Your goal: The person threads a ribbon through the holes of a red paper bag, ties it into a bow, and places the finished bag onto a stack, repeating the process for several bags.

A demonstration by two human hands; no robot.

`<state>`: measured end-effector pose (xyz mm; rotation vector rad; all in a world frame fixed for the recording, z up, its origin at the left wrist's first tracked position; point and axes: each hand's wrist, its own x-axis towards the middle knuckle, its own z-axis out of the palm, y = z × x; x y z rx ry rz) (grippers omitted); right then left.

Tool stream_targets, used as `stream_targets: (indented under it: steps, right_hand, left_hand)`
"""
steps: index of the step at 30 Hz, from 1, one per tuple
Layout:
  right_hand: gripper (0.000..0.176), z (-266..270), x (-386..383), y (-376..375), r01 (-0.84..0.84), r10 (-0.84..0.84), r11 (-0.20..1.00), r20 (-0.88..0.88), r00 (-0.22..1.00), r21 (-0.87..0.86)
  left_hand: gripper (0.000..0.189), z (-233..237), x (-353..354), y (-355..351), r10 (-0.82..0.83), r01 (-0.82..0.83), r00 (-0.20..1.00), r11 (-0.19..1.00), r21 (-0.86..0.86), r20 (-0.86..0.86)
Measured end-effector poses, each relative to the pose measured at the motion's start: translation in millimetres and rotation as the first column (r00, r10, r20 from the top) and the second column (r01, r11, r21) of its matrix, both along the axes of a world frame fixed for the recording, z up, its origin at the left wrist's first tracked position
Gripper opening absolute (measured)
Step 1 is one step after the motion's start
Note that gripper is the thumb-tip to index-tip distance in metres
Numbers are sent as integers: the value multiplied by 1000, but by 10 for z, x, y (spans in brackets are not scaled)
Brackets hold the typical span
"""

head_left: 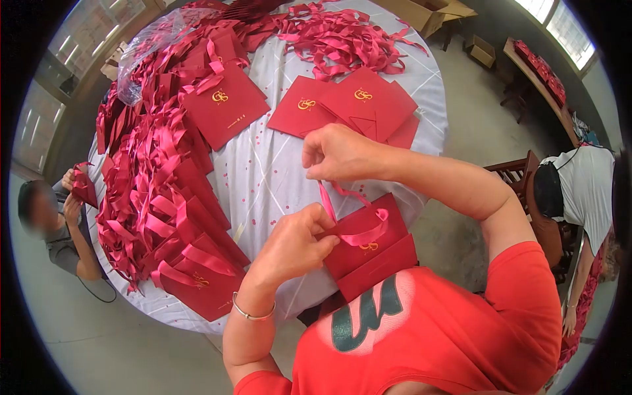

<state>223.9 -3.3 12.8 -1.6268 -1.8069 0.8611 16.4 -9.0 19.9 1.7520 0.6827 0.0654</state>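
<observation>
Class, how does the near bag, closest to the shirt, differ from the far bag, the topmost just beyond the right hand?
Ribbon loops across the near bag; none shows on the far bag. The near bag's logo is partly covered; the far bag's logo is in clear view. The near bag is at the left hand; the far bag lies over other bags. Both are red with gold logos.

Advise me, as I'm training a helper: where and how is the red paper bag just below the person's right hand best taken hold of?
I'd pinch the red paper bag by its right edge, coming from the person's right. That edge looks thin, straight and uncovered, while their left hand sits at the upper left and the shiny pink ribbon loops across the front.
</observation>
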Motion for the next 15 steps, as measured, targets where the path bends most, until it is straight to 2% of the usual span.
stream_targets:
  steps: [2,4,8,10,11,13,15]
  right_hand:
    - [20,4,-24,43,0,-1,998,3,1000,56]
    - [20,-29,-48,58,2,-27,993,209,978,119]
    - [20,-87,49,98,25,-38,996,145,989,91]
    - [19,-126,110,86,62,-89,974,115,989,220]
    - [19,-115,152,79,62,-89,973,115,989,220]
    - [18,-71,232,61,171,-178,971,28,984,167]
    - [18,-63,275,2,163,-170,977,42,985,141]
  left_hand:
    - [18,23,7,10,12,-13,999,1000,-17,-34]
    - [17,8,5,6,9,-10,999,1000,-10,-31]
    - [17,-52,-6,2,19,-19,1000,999,-36,1]
    - [17,-30,0,2,23,-24,1000,999,-36,-20]
    - [17,-20,5,6,26,-28,999,999,-33,-40]
    - [17,-25,13,9,31,-34,998,998,-45,-48]
    - [17,-29,15,12,39,-43,998,997,-60,-56]
